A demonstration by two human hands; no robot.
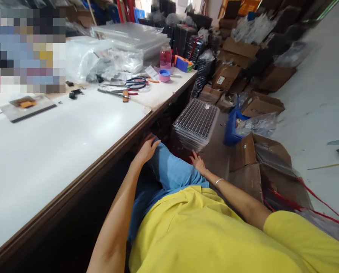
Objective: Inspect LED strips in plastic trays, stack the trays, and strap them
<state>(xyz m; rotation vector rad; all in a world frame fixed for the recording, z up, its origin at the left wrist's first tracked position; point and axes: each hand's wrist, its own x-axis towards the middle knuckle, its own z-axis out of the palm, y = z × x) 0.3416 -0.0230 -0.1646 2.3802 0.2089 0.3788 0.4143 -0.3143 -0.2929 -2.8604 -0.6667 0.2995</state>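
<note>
My left hand (149, 148) rests by the knee of my blue trousers (169, 167), close under the table edge. Its fingers are stretched forward, partly in shadow, and I see nothing in them. Beside my other thigh hangs my right hand (197, 162), fingers apart and holding nothing. Just ahead of it, on the floor side, stands a stack of clear plastic trays (197, 117) with rows of dark small parts in the top one. Whether the fingertips touch the stack cannot be made out.
The white worktable (81, 151) runs along my left, bearing scissors (135, 82), a pink-and-blue tape roll (164, 75) and stacked clear sheets (129, 36). On my right are open cardboard boxes (243, 151), a blue crate (230, 129) and a wall. Black tray stacks (205, 70) stand ahead.
</note>
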